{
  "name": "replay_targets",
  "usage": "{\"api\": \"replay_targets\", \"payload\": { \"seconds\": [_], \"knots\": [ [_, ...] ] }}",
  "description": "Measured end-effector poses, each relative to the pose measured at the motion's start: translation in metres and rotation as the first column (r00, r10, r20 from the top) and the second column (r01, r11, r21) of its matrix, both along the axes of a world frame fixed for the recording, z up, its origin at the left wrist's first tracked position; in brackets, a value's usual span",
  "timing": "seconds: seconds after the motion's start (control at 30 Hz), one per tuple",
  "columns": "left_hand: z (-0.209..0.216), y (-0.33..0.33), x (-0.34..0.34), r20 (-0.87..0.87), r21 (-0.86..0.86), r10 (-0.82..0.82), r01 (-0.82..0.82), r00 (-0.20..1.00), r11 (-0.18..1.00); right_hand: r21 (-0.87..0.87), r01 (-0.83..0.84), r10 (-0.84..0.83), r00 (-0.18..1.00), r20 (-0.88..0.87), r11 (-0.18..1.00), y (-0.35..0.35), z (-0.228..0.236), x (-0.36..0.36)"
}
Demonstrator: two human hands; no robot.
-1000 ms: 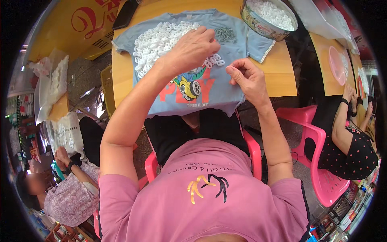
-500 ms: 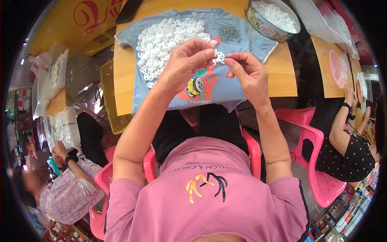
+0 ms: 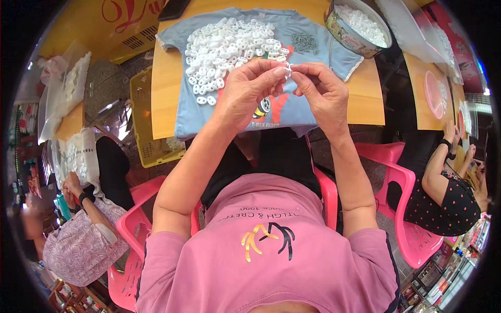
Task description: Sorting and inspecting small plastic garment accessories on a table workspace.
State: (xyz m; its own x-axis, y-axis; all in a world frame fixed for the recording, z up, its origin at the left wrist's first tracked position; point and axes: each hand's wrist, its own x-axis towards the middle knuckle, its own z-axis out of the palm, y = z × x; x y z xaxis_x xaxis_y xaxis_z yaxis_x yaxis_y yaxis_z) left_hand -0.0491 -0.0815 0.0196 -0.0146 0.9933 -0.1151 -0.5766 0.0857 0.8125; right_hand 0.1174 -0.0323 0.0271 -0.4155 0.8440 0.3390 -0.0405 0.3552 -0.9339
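A: Biggest first?
B: Wooden counter (image 3: 162,99) across the top, a pale blue T-shirt (image 3: 313,57) spread flat on it with a cartoon print near the lower hem

A: On the shirt?
B: Heap of small white plastic rings (image 3: 224,44) on its upper left part, a little pile of thin dark metal pins (image 3: 304,43) just right of the heap. Round tin bowl (image 3: 348,32) with more white pieces sits at the shirt's right sleeve, touching the cloth

A: Around the counter?
B: Yellow crate (image 3: 148,130) on the floor to the left, pink chairs (image 3: 407,208), two other people seated left and right, each at their own work

A: Hands?
B: Left hand (image 3: 245,91) and right hand (image 3: 323,91) raised together over the middle of the shirt, fingertips meeting. Both grips are pinched on one small white piece (image 3: 287,70) held between them, above the shirt and just right of the heap. Cannot tell if a pin is in it, too small

A: Anything else?
B: Dark phone (image 3: 175,8) at the counter's far edge
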Motion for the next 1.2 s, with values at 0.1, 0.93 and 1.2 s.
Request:
{"api": "replay_targets", "payload": {
  "seconds": [0.1,0.93,1.2],
  "knots": [
    [-0.004,-0.003,0.003,-0.069,0.012,0.054,-0.053,0.996,0.999,-0.002,-0.013,0.013,1.000,-0.026,1.000,-0.003,-0.001,-0.002],
    [-0.019,-0.015,0.027,0.000,0.111,0.370,-0.368,0.929,0.923,-0.179,0.086,-0.103,0.991,-0.087,0.980,-0.012,-0.019,-0.026],
    [-0.012,-0.021,0.022,0.108,0.062,0.323,-0.331,0.940,0.942,-0.519,-0.168,-0.009,0.947,-0.321,0.838,-0.009,-0.013,-0.019]
  ]
}}
